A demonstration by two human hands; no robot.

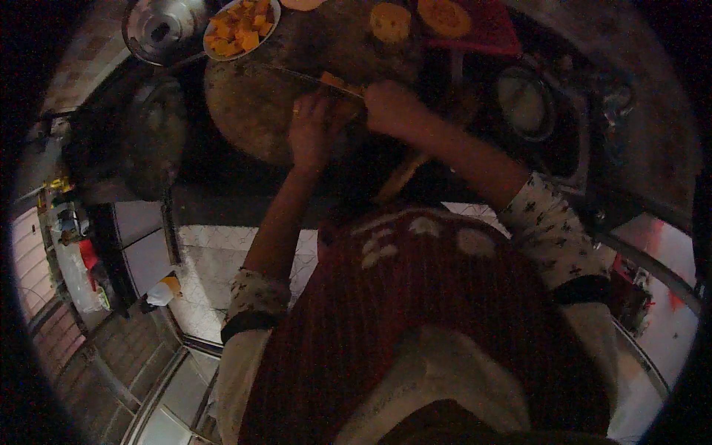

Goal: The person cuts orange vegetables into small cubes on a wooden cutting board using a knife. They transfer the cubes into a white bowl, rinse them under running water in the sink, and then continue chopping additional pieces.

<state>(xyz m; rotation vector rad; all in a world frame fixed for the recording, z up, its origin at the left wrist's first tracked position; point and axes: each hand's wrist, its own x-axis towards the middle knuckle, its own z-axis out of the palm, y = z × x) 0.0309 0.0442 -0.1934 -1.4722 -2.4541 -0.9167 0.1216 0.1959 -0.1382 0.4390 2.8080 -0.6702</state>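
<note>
My right hand (392,108) grips the handle end of a kitchen knife, whose thin blade (292,72) points to the left over a round wooden chopping board (245,105). On the far side of the blade lies a small orange piece (332,79), apparently pumpkin. My left hand (311,125) is bent down at the board on the near side of the blade, close to it. Dimness hides whether its fingers hold a piece. A white-rimmed bowl (242,29) of orange chunks stands at the board's far left. At the far edge sits a thick orange cut piece (390,23).
A shiny metal pan or lid (167,28) is beside the bowl. On a red board (489,28) at the far right rests a round pumpkin slice (444,16). Further right, a round pale vessel (524,103) stands in a dark area. A dark wok-like pan (156,128) is at left.
</note>
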